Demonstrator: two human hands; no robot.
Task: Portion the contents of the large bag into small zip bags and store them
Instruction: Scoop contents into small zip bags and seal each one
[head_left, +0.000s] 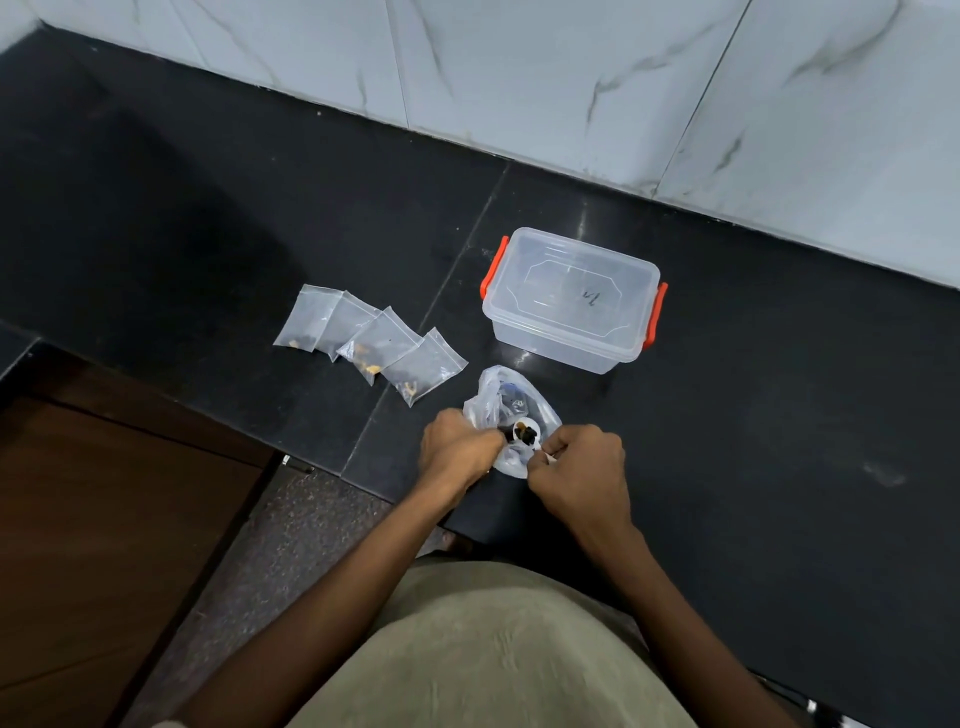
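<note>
The large clear plastic bag (506, 397) lies crumpled on the black counter with dark pieces inside. My left hand (457, 449) grips its left side. My right hand (584, 462) pinches the handle of a small white scoop (525, 432), which carries a few dark and orange pieces at the bag's mouth. Several small zip bags (371, 345) with dark and yellow contents lie in an overlapping row to the left. A clear storage box (569, 299) with orange latches stands shut behind the large bag.
The black counter (753, 441) extends to the right and back to a white marble-tiled wall (571, 78). The counter's edge steps down on the left to a brown wooden surface (104, 519) and speckled floor (291, 545).
</note>
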